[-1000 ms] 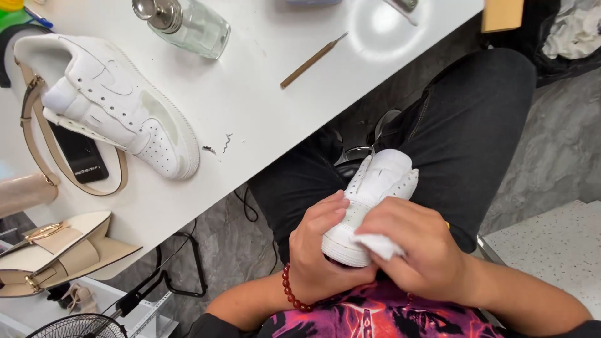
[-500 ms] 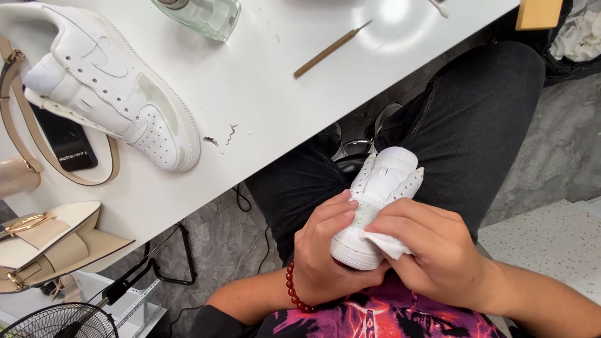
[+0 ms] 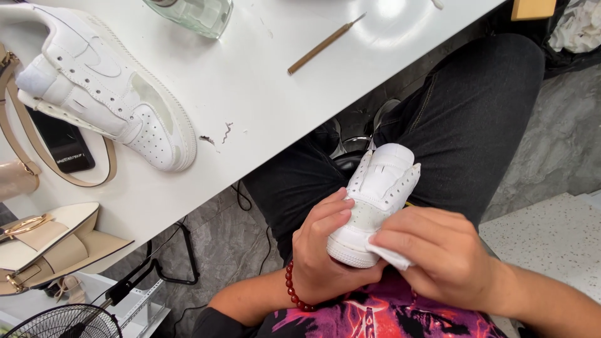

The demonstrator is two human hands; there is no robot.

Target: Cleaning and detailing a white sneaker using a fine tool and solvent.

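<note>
A white sneaker (image 3: 379, 188) rests on my lap, toe toward me. My left hand (image 3: 325, 250) cups its toe from the left and below, fingers curled over the upper; a red bead bracelet (image 3: 295, 289) circles that wrist. My right hand (image 3: 441, 260) presses a small white cloth (image 3: 389, 256) against the toe's right side. A second white sneaker (image 3: 106, 87) lies on the white table (image 3: 263, 94) at the upper left.
A wooden-handled pick tool (image 3: 324, 45) and a clear glass bottle (image 3: 194, 14) lie on the table. A black phone (image 3: 61, 144) sits inside a beige bag strap (image 3: 111, 159). Beige sandals (image 3: 47, 244) and a fan (image 3: 62, 322) are at the lower left.
The view has shifted slightly, so the table items sit higher and further left. My hands keep hold of the sneaker, with the cloth moved a little on the toe.
</note>
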